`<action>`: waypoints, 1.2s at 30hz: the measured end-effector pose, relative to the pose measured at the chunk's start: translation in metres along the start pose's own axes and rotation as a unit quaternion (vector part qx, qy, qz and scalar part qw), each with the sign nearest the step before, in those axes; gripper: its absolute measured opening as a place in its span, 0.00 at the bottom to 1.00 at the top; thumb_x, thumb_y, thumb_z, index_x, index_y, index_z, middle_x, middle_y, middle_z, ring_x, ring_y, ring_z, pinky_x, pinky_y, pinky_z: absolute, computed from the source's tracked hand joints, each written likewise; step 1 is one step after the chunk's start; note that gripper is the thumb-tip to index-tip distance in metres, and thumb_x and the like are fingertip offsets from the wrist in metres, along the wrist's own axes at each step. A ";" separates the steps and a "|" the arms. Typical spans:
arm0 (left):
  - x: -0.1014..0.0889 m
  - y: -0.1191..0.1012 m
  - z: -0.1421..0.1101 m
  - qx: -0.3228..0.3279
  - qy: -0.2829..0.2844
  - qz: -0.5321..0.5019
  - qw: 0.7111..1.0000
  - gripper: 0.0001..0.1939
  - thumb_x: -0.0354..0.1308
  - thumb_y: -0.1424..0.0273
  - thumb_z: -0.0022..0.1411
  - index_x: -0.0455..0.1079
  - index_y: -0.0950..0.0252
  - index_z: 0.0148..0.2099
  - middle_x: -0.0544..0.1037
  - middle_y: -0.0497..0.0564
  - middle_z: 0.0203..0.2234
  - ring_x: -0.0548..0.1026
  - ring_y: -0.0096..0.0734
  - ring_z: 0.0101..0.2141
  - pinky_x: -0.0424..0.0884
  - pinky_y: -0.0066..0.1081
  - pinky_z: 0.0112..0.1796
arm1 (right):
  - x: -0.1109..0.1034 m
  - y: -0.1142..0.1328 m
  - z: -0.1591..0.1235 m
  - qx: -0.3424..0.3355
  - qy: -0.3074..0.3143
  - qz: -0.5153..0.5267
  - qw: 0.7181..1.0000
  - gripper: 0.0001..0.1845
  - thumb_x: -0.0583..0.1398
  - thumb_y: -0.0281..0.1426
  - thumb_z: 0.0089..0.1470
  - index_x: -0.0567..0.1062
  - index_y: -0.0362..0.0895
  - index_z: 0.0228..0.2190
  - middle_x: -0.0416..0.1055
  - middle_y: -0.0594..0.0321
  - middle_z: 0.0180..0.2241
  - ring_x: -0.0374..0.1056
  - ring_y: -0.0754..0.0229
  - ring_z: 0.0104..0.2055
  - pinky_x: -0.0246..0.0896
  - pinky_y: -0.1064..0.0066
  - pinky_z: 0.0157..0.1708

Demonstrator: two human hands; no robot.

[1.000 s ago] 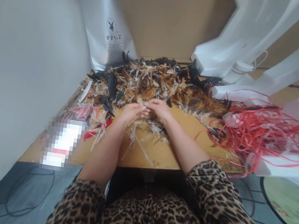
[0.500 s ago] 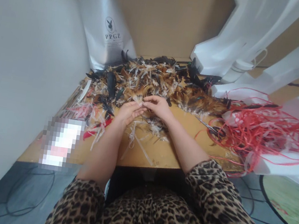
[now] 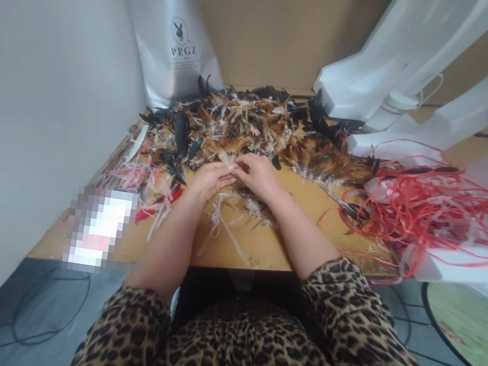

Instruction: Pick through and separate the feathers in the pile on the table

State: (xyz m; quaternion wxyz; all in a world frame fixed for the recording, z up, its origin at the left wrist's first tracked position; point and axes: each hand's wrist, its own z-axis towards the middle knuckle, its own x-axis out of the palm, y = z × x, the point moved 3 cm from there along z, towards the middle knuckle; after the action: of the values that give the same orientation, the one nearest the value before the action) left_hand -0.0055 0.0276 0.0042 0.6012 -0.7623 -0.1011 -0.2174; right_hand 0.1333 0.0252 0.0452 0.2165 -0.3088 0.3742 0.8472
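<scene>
My left hand (image 3: 211, 179) and my right hand (image 3: 255, 174) meet over the near edge of a feather heap. Between their fingertips is a small bunch of brown feathers (image 3: 229, 159) with pale quill ends, pinched from both sides. The heap of brown, black and white feathers (image 3: 254, 117) spreads behind my hands. Loose pale feathers (image 3: 258, 209) and white ribbon scraps (image 3: 215, 221) lie on the table just below my wrists. My fingers partly hide the quill ends.
On the wooden table (image 3: 270, 254), scissors (image 3: 337, 200) lie beside a tangle of red ribbon (image 3: 441, 212) at right. A silver bag (image 3: 168, 43) stands at the back left. White foam pieces (image 3: 355, 83) and a white bottle (image 3: 390, 110) are at the back right. A blurred bright rectangle (image 3: 102, 229) lies front left.
My right hand has curled slightly more over the feather bunch, its fingers closer to the left fingertips. Both hands stay in nearly the same place; the view has shifted slightly.
</scene>
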 end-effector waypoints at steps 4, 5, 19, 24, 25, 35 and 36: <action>0.001 -0.007 -0.002 0.043 -0.033 0.003 0.999 0.06 0.62 0.74 0.48 0.72 0.71 0.31 0.78 0.55 0.29 0.76 0.25 0.30 0.70 0.23 0.33 | -0.016 -0.023 0.003 0.098 0.003 0.045 0.994 0.13 0.59 0.34 0.44 0.76 0.41 0.33 0.73 0.62 0.29 0.66 0.63 0.30 0.56 0.73 0.33; 0.000 -0.009 -0.002 0.051 -0.043 -0.002 0.998 0.06 0.62 0.74 0.48 0.72 0.71 0.31 0.78 0.55 0.29 0.76 0.24 0.29 0.69 0.23 0.32 | -0.021 -0.030 0.003 0.122 -0.004 0.045 0.992 0.12 0.59 0.33 0.44 0.76 0.40 0.31 0.73 0.62 0.29 0.66 0.64 0.30 0.56 0.73 0.33; -0.005 -0.011 0.001 0.097 -0.061 -0.010 0.993 0.07 0.63 0.72 0.47 0.72 0.71 0.30 0.77 0.53 0.28 0.75 0.21 0.26 0.68 0.18 0.26 | -0.016 -0.040 -0.003 0.196 0.173 -0.073 0.962 0.10 0.57 0.32 0.42 0.77 0.40 0.24 0.72 0.62 0.22 0.62 0.67 0.24 0.51 0.76 0.26; -0.005 -0.009 0.002 0.092 -0.053 -0.012 0.994 0.07 0.64 0.72 0.46 0.71 0.71 0.29 0.78 0.53 0.28 0.75 0.22 0.26 0.68 0.18 0.25 | -0.039 -0.027 -0.004 0.163 0.217 -0.066 0.960 0.11 0.57 0.33 0.42 0.77 0.40 0.26 0.72 0.63 0.23 0.63 0.67 0.26 0.52 0.77 0.27; -0.004 -0.009 0.002 0.091 -0.051 -0.012 0.994 0.07 0.64 0.72 0.46 0.71 0.71 0.29 0.78 0.53 0.28 0.75 0.22 0.26 0.68 0.18 0.25 | -0.042 -0.023 -0.006 0.158 0.229 -0.084 0.957 0.10 0.57 0.32 0.42 0.77 0.41 0.26 0.72 0.63 0.23 0.63 0.66 0.26 0.52 0.76 0.27; -0.004 -0.009 0.000 0.081 -0.057 0.003 0.995 0.08 0.63 0.72 0.47 0.70 0.70 0.30 0.78 0.54 0.30 0.75 0.21 0.27 0.67 0.19 0.27 | -0.028 0.002 -0.028 0.110 0.263 -0.289 0.914 0.07 0.59 0.28 0.42 0.78 0.41 0.23 0.74 0.48 0.26 0.69 0.53 0.30 0.55 0.66 0.32; -0.004 -0.009 0.001 0.082 -0.056 0.004 0.995 0.08 0.63 0.72 0.47 0.70 0.70 0.30 0.78 0.54 0.29 0.74 0.21 0.27 0.67 0.19 0.27 | -0.027 0.000 -0.029 0.111 0.260 -0.294 0.913 0.07 0.58 0.27 0.42 0.78 0.40 0.24 0.74 0.47 0.27 0.69 0.53 0.31 0.56 0.66 0.32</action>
State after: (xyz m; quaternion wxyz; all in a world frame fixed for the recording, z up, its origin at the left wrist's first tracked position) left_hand -0.0123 0.0307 0.0099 0.6559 -0.7219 -0.1489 -0.1627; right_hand 0.1631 -0.0001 0.0481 0.3843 -0.5880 0.4013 0.5878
